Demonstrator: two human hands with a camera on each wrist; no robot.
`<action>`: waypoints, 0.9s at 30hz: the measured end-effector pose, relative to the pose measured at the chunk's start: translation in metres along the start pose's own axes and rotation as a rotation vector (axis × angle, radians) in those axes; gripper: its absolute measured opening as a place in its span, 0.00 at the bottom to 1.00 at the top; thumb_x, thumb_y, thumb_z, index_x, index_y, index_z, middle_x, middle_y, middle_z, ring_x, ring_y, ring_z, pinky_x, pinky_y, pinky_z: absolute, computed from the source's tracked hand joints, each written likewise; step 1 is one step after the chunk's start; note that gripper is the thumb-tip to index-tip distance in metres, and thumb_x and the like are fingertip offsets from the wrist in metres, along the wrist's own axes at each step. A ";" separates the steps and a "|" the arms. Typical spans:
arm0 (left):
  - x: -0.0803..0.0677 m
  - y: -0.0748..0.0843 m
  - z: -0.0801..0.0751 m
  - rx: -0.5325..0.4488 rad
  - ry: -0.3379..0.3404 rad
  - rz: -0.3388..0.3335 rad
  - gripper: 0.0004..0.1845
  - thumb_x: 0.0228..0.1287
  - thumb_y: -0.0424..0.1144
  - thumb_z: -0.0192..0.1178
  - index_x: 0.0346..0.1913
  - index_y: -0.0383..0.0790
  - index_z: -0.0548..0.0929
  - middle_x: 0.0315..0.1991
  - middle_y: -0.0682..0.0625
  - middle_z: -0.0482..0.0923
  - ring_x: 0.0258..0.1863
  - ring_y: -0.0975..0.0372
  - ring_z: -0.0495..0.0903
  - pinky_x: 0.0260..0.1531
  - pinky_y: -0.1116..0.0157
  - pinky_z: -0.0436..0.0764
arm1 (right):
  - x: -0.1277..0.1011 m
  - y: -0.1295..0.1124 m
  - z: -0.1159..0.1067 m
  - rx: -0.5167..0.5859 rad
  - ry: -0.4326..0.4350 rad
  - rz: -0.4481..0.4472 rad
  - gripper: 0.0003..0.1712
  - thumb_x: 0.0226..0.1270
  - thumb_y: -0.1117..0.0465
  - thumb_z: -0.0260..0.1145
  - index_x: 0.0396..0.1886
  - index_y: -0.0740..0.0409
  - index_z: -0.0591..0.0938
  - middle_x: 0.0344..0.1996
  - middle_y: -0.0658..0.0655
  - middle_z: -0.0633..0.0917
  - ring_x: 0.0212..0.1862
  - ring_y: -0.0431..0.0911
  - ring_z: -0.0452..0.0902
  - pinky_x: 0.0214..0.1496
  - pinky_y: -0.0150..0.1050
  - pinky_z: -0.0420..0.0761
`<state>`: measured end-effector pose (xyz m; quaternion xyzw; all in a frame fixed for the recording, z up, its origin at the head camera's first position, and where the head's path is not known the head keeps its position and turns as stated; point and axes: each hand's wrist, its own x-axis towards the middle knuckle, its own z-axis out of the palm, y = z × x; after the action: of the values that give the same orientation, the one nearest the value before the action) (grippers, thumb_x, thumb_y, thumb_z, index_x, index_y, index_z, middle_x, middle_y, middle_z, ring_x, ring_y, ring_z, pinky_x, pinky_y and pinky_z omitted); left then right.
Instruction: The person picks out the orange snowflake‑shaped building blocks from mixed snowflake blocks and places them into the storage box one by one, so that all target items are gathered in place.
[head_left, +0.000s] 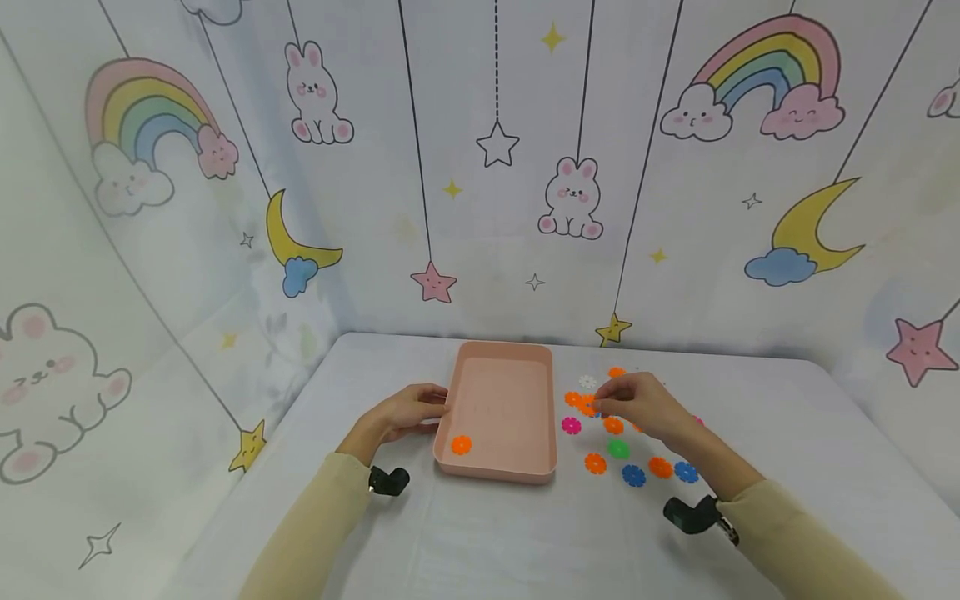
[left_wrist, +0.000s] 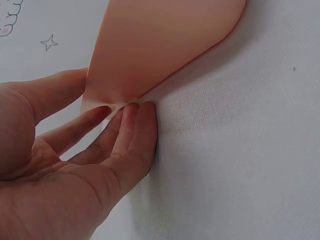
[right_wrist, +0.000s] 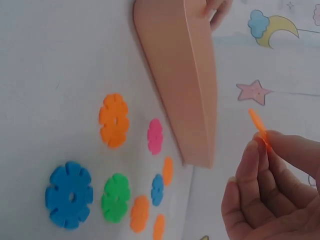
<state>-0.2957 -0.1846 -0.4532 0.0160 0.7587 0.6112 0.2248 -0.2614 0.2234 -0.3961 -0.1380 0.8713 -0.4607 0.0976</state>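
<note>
My left hand (head_left: 408, 410) is at the left side of a shallow pink tray (head_left: 498, 351). In the left wrist view its thumb reaches the rim while the fingertips (left_wrist: 146, 112) rest against the outer wall, low by the tablecloth. Inside the tray, near its front left corner, lies one orange flower-shaped disc (head_left: 461, 445). My right hand (head_left: 647, 406) is raised over the scattered discs to the right of the tray. Between thumb and forefinger it pinches an orange notched disc (right_wrist: 257, 121), seen edge-on in the right wrist view.
Several flower-shaped discs lie loose on the white tablecloth (head_left: 495, 533), among them a pink one (head_left: 572, 426), a green one (head_left: 618, 449), a blue one (head_left: 633, 476) and a white one (head_left: 587, 382). A patterned cloth backdrop (head_left: 487, 208) rises behind the table.
</note>
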 end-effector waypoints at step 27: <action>-0.005 0.005 0.000 0.013 -0.017 0.000 0.26 0.74 0.31 0.59 0.71 0.28 0.68 0.68 0.35 0.71 0.61 0.49 0.77 0.63 0.50 0.80 | 0.047 -0.037 0.107 -0.015 -0.119 -0.108 0.02 0.67 0.64 0.72 0.35 0.58 0.87 0.30 0.54 0.87 0.36 0.52 0.83 0.39 0.36 0.83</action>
<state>-0.2926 -0.1846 -0.4473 0.0226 0.7608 0.6060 0.2313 -0.2686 0.1049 -0.4275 -0.2127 0.8588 -0.4496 0.1229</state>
